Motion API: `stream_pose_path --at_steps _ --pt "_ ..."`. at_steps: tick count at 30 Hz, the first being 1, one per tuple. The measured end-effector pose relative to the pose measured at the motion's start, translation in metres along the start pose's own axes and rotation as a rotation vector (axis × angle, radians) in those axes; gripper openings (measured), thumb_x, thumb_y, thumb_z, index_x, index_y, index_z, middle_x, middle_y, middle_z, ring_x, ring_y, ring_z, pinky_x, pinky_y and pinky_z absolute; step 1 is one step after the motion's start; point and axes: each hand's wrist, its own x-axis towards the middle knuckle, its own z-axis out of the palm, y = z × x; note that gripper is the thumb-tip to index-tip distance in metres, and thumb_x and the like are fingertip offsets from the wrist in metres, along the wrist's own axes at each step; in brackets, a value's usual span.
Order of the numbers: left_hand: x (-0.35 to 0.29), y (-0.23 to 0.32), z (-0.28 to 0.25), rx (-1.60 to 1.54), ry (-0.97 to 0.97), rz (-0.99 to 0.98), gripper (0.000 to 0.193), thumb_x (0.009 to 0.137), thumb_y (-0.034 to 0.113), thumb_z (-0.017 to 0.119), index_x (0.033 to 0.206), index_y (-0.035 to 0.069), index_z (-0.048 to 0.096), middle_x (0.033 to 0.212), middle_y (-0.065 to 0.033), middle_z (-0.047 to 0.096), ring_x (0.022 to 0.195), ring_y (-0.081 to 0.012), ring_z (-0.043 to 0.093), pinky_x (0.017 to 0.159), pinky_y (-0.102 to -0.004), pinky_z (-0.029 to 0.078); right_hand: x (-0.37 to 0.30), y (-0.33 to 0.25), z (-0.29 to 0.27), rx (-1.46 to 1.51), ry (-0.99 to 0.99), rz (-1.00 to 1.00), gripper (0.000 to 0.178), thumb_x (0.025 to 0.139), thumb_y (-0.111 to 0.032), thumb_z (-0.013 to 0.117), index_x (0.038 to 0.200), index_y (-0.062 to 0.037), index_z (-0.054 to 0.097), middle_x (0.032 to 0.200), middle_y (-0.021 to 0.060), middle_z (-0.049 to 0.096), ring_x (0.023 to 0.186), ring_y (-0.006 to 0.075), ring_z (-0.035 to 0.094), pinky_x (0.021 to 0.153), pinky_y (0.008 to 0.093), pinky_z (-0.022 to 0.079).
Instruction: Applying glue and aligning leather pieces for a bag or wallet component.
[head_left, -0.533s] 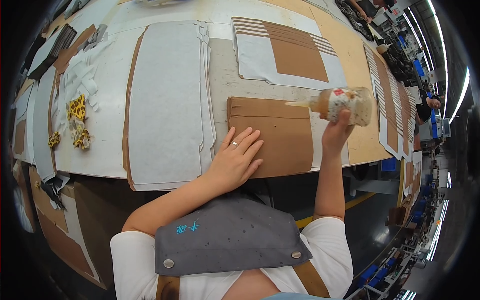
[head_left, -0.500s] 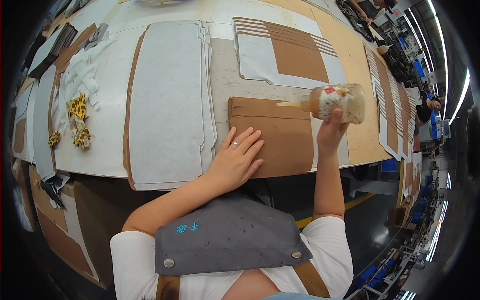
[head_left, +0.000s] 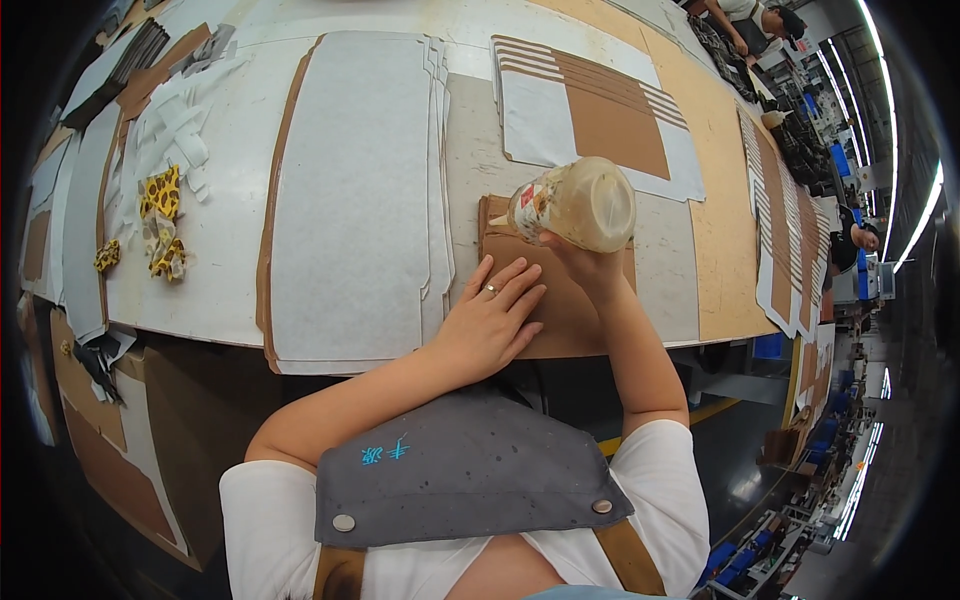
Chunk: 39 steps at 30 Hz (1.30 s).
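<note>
My right hand [head_left: 583,262] is wrapped round a translucent squeeze bottle [head_left: 588,203] with pale contents and a stained label. The bottle is tilted, base toward me, its nozzle at the far left corner of a stack of brown sheets [head_left: 590,318]. Whether the tip touches the sheet I cannot tell. My left hand [head_left: 492,322] lies flat on the left part of that stack, fingers stretched and a ring on one of them. Close by on its left is a tall pile of white-faced sheets [head_left: 355,200] with brown edges.
Beyond the brown stack lie fanned brown-and-white panels [head_left: 610,110]. White strips [head_left: 175,140] and yellow spotted scraps [head_left: 160,215] lie on the left of the table. More striped panels [head_left: 775,220] rest at the right edge. Co-workers [head_left: 752,28] are at the far right.
My right hand has brought the bottle leftward over the brown stack and turned its base toward me. The left hand stays flat on the stack. The view has shifted slightly.
</note>
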Motion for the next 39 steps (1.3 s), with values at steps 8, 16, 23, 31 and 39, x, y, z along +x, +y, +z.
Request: stream_pose_path --at_steps 8,16,23,31,39 --pt "0.001 0.001 -0.001 0.0 0.003 0.0 0.041 0.087 0.026 0.054 0.121 0.003 0.05 0.132 -0.0102 0.042 0.13 -0.0247 0.032 0.109 -0.0473 0.018 -0.014 0.012 -0.026 -0.122 -0.006 0.023 0.084 0.059 -0.027 0.086 0.121 -0.002 0.035 0.113 0.0106 0.046 0.102 0.0227 0.051 0.085 0.0349 0.044" --pt "0.001 0.001 -0.002 0.017 0.002 -0.001 0.041 0.087 0.025 0.054 0.121 0.003 0.049 0.132 -0.0103 0.043 0.129 -0.0252 0.033 0.109 -0.0471 0.017 -0.03 0.025 -0.057 -0.232 0.099 0.028 0.08 0.061 -0.02 0.084 0.122 -0.0036 0.035 0.113 0.0092 0.045 0.102 0.022 0.049 0.086 0.0352 0.042" --pt "0.002 0.002 -0.003 0.021 -0.015 0.004 0.041 0.087 0.024 0.055 0.122 0.003 0.049 0.133 -0.0105 0.043 0.13 -0.0258 0.033 0.109 -0.0472 0.017 -0.043 0.029 -0.083 -0.158 0.261 0.13 0.076 0.063 -0.019 0.083 0.121 -0.0036 0.036 0.112 0.0101 0.051 0.102 0.0207 0.052 0.086 0.0338 0.045" --pt "0.003 0.003 -0.004 0.032 -0.015 -0.001 0.041 0.087 0.024 0.056 0.121 0.004 0.05 0.132 -0.0105 0.044 0.129 -0.0261 0.034 0.109 -0.0469 0.018 -0.055 0.036 -0.113 -0.181 0.397 0.017 0.054 0.078 -0.021 0.073 0.119 0.0021 0.046 0.111 0.0107 0.056 0.102 0.02 0.055 0.088 0.0322 0.044" --pt "0.003 0.003 -0.005 0.026 -0.003 0.002 0.04 0.086 0.025 0.057 0.12 0.004 0.051 0.131 -0.0102 0.045 0.128 -0.0255 0.035 0.109 -0.0468 0.019 -0.061 0.037 -0.144 -0.064 0.618 0.171 0.055 0.076 -0.011 0.072 0.12 0.0032 0.043 0.114 0.0123 0.054 0.103 0.021 0.055 0.089 0.0317 0.044"
